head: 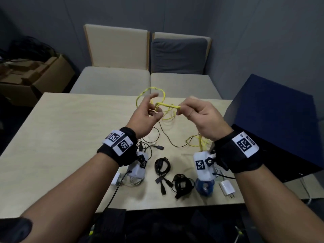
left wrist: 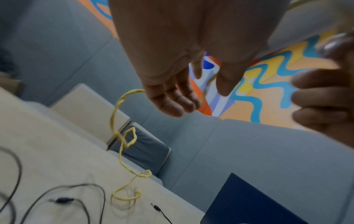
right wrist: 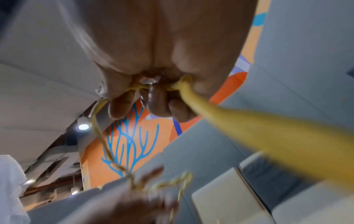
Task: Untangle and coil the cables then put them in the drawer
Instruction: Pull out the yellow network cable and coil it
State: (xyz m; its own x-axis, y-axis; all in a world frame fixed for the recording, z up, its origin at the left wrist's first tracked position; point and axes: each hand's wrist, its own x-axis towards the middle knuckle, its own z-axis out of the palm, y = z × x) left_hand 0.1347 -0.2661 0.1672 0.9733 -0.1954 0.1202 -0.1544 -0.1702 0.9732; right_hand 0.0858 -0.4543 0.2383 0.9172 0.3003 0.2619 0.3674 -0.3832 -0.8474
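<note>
A yellow braided cable (head: pixel 168 105) stretches between both raised hands above the table (head: pixel 61 137). My right hand (head: pixel 192 111) pinches a folded length of it; the right wrist view shows the cable (right wrist: pixel 229 118) gripped in its curled fingers (right wrist: pixel 153 98). My left hand (head: pixel 147 113) has relaxed, spread fingers, and the cable (left wrist: pixel 116 109) runs over them and hangs in loose kinks down to the table. More yellow cable (head: pixel 199 142) lies under my right wrist. A thin black cable (head: pixel 166 135) sprawls loose on the table.
Two coiled black cables (head: pixel 162 164) (head: pixel 183 185) lie near the front edge, with a white charger (head: pixel 227 188) and a blue object (head: pixel 204 187) to their right. A dark blue cabinet (head: pixel 280 123) stands at the right. A beige sofa (head: pixel 122 79) sits behind the table, a cardboard box (head: pixel 35 76) left.
</note>
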